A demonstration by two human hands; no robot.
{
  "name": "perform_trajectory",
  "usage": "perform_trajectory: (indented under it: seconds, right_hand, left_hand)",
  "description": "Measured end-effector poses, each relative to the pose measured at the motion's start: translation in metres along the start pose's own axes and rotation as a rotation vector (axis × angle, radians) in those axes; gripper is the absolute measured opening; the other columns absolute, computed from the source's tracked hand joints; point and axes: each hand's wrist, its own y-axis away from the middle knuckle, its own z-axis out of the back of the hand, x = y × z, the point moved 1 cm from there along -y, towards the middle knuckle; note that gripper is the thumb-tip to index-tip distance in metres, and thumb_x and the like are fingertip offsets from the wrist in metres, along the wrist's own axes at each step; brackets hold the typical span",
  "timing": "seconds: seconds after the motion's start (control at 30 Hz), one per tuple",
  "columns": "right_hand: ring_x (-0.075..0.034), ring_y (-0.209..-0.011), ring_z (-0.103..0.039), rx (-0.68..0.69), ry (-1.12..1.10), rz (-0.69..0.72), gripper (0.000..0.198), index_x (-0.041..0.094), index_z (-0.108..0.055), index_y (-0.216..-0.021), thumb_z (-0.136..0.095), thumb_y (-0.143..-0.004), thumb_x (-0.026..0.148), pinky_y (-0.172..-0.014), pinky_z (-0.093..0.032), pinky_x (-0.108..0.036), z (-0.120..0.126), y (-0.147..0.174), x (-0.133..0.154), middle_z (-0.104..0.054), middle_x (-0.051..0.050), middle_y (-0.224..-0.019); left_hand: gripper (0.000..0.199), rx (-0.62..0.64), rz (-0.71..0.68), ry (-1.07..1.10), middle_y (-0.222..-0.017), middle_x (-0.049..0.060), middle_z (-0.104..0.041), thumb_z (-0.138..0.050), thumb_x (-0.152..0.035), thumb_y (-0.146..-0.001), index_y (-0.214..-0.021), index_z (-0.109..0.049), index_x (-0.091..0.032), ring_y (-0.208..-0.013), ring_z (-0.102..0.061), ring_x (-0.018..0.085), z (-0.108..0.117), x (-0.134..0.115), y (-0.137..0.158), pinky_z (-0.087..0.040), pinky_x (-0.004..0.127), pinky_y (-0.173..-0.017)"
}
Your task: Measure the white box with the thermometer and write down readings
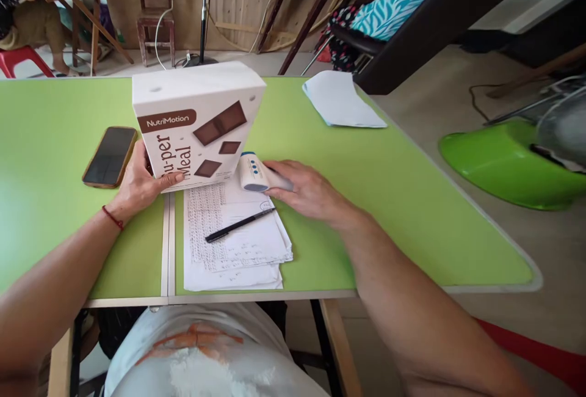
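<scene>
My left hand [137, 180] grips the lower left corner of a white box [206, 110] printed "NutriMotion" with brown chocolate pieces. The box stands upright, slightly tilted, over the top of the papers; whether its base touches them I cannot tell. In my right hand [309, 192] is a white handheld device [254, 172] with blue dots and a blue edge, close against the box's lower right side. My fingers wrap round its handle. Below lie handwritten sheets of paper [247, 253] with a black pen [240, 225] across them. Left of the box rests a smartphone [110, 157] in a brownish case.
The green table [412, 214] has a metal seam left of the papers. Folded white paper [343, 101] lies at the far right. Beyond are a wooden chair [154, 12], a black stand [204, 18] and a green plastic seat [508, 165]. Another person sits at the upper left.
</scene>
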Motion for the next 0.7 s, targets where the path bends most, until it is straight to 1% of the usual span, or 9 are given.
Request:
perform_trajectory:
  seconds: [0.13, 0.27, 0.37, 0.43, 0.5, 0.57, 0.6, 0.67, 0.7]
  right_hand:
    - [-0.035, -0.107, -0.069, -0.036, 0.009, 0.013, 0.046, 0.022, -0.067, -0.133, -0.068, -0.091, 0.042, -0.092, -0.057, -0.054, -0.007, 0.001, -0.005, -0.076, -0.014, -0.118]
    - [-0.037, -0.112, -0.066, -0.097, 0.034, 0.014, 0.042, 0.023, -0.07, -0.127, -0.071, -0.087, 0.034, -0.096, -0.056, -0.058, 0.0, 0.002, 0.004, -0.072, -0.015, -0.121]
    - [-0.033, -0.104, -0.067, -0.148, -0.012, 0.085, 0.029, 0.025, -0.076, -0.113, -0.07, -0.085, 0.028, -0.093, -0.056, -0.057, 0.01, 0.006, 0.02, -0.072, -0.013, -0.108]
    - [-0.027, -0.089, -0.068, -0.038, -0.108, 0.162, 0.017, 0.026, -0.078, -0.099, -0.068, -0.085, 0.027, -0.084, -0.057, -0.049, 0.014, 0.01, 0.033, -0.072, -0.008, -0.093]
    - [-0.023, -0.079, -0.067, 0.092, -0.146, 0.217, 0.014, 0.026, -0.078, -0.089, -0.066, -0.084, 0.025, -0.078, -0.054, -0.042, 0.015, 0.014, 0.043, -0.072, -0.006, -0.084]
    - [-0.02, -0.073, -0.064, 0.158, -0.122, 0.229, 0.016, 0.025, -0.078, -0.081, -0.063, -0.083, 0.021, -0.072, -0.05, -0.038, 0.015, 0.015, 0.049, -0.071, -0.004, -0.075]
    - [-0.019, -0.068, -0.062, 0.164, -0.112, 0.221, 0.016, 0.025, -0.076, -0.077, -0.061, -0.082, 0.019, -0.067, -0.047, -0.036, 0.014, 0.015, 0.05, -0.069, -0.002, -0.069]
    - [-0.016, -0.058, -0.056, 0.133, -0.141, 0.185, 0.015, 0.025, -0.072, -0.071, -0.061, -0.078, 0.018, -0.059, -0.042, -0.034, 0.014, 0.015, 0.051, -0.062, 0.001, -0.059]
    - [-0.015, -0.054, -0.053, 0.097, -0.182, 0.154, 0.012, 0.025, -0.069, -0.069, -0.061, -0.076, 0.018, -0.055, -0.04, -0.033, 0.014, 0.014, 0.051, -0.059, 0.002, -0.056]
  left_hand:
    - [0.078, 0.033, -0.087, 0.023, -0.123, 0.013, -0.066, -0.094, -0.049, -0.064, -0.122, -0.051, -0.02, -0.118, -0.065, 0.034, -0.003, 0.0, -0.003, -0.053, 0.053, -0.101]
    - [0.077, 0.039, -0.093, 0.019, -0.123, 0.012, -0.066, -0.092, -0.051, -0.068, -0.126, -0.052, -0.021, -0.121, -0.064, 0.035, -0.003, 0.004, -0.004, -0.053, 0.054, -0.102]
    - [0.065, 0.019, -0.101, -0.066, -0.123, 0.012, -0.067, -0.088, -0.052, -0.074, -0.121, -0.057, -0.022, -0.123, -0.062, 0.036, -0.002, 0.005, -0.004, -0.05, 0.057, -0.106]
    - [0.059, -0.025, -0.13, -0.128, -0.125, 0.01, -0.065, -0.088, -0.052, -0.074, -0.117, -0.059, -0.023, -0.125, -0.06, 0.036, -0.001, 0.005, -0.003, -0.049, 0.056, -0.108]
    - [0.065, -0.133, -0.138, -0.17, -0.126, 0.009, -0.063, -0.092, -0.049, -0.068, -0.117, -0.057, -0.024, -0.124, -0.059, 0.035, 0.0, 0.004, -0.001, -0.052, 0.052, -0.104]
    - [0.069, -0.246, -0.094, -0.202, -0.116, 0.007, -0.063, -0.096, -0.045, -0.063, -0.114, -0.054, -0.024, -0.111, -0.064, 0.031, 0.002, 0.001, 0.003, -0.057, 0.047, -0.09]
    - [0.064, -0.279, -0.062, -0.216, -0.104, 0.005, -0.064, -0.095, -0.044, -0.063, -0.107, -0.054, -0.023, -0.098, -0.065, 0.027, 0.002, -0.002, 0.006, -0.058, 0.043, -0.079]
    - [0.046, -0.271, -0.011, -0.244, -0.075, -0.001, -0.057, -0.09, -0.046, -0.072, -0.087, -0.053, -0.023, -0.071, -0.06, 0.018, 0.002, -0.013, 0.012, -0.052, 0.034, -0.061]
    - [0.045, -0.254, -0.009, -0.259, -0.064, -0.003, -0.05, -0.086, -0.048, -0.076, -0.073, -0.049, -0.022, -0.059, -0.053, 0.015, 0.001, -0.02, 0.015, -0.045, 0.031, -0.054]
